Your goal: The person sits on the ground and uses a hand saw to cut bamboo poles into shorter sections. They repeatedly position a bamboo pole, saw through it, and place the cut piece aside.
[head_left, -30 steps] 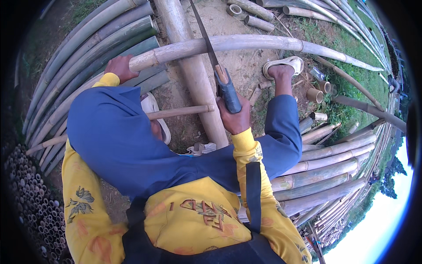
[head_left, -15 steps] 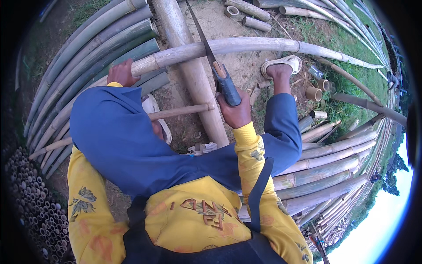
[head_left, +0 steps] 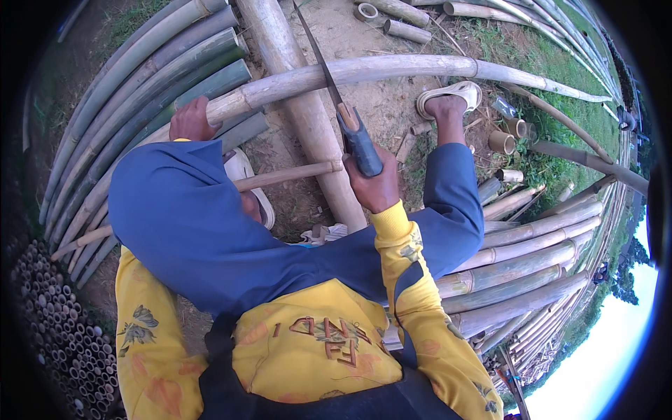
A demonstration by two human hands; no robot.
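Note:
A long pale bamboo pole (head_left: pixel 399 68) lies crosswise over a thicker bamboo log (head_left: pixel 308 115). My left hand (head_left: pixel 192 120) is closed round the pole, just beyond my left knee. In my right hand (head_left: pixel 374 183) is the dark-wrapped handle of a hand saw (head_left: pixel 360 143). The saw's narrow blade points away from me and crosses the pole where it rests near the log. Whether its teeth have entered the bamboo cannot be made out. A thinner bamboo stick (head_left: pixel 287 175) sticks out from under my left leg, its end against the log.
Dark green bamboo poles (head_left: pixel 210 80) are stacked on the left, above many cut tube ends (head_left: pixel 59 322). More poles (head_left: pixel 518 255) lie on the right. Short cut pieces (head_left: pixel 407 31) lie on the dirt ahead, and bamboo cups (head_left: pixel 501 142) stand beyond my right foot.
My right hand and the saw have come slightly back toward me. My left hand keeps its hold on the pole, which stays in place.

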